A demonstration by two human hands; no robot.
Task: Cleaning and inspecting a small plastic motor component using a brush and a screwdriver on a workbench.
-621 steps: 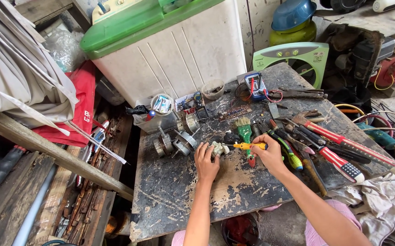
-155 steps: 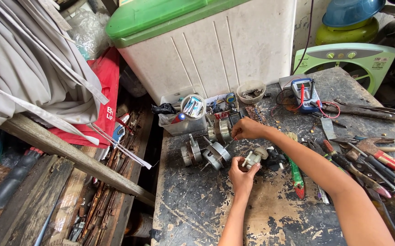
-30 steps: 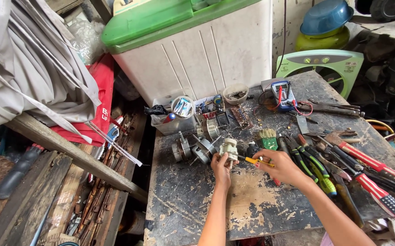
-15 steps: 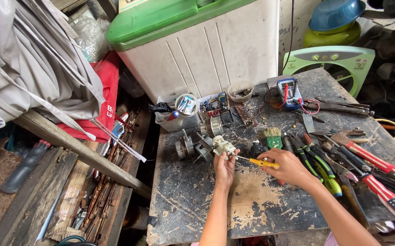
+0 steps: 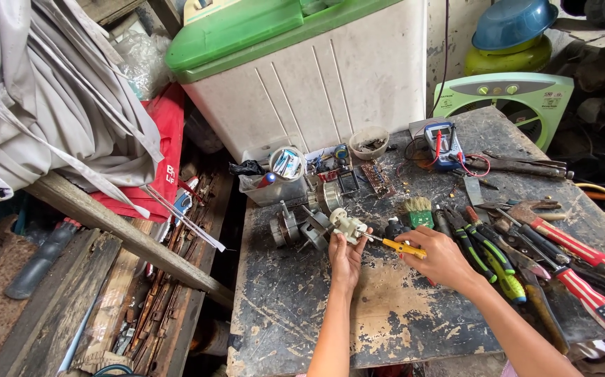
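My left hand [image 5: 346, 255] holds a small off-white plastic part [image 5: 345, 225] upright over the worn dark worktable [image 5: 302, 307]. My right hand [image 5: 441, 257] grips a yellow-handled screwdriver [image 5: 400, 246], and its tip points left into the part. Just left of the part lie metal motor pieces [image 5: 295, 225]. A green-handled brush [image 5: 417, 209] sits behind my right hand.
Pliers and cutters with red and green handles [image 5: 526, 244] lie at the right. A multimeter [image 5: 442, 143], a small bowl [image 5: 369, 142] and a clear tray of parts [image 5: 274, 183] stand at the back. Behind them is a white tub with a green lid [image 5: 302, 63]. Wooden planks [image 5: 107, 230] lie at the left.
Both hands stay on the part and the screwdriver, lifted a little and turned against each other. The view has shifted slightly.
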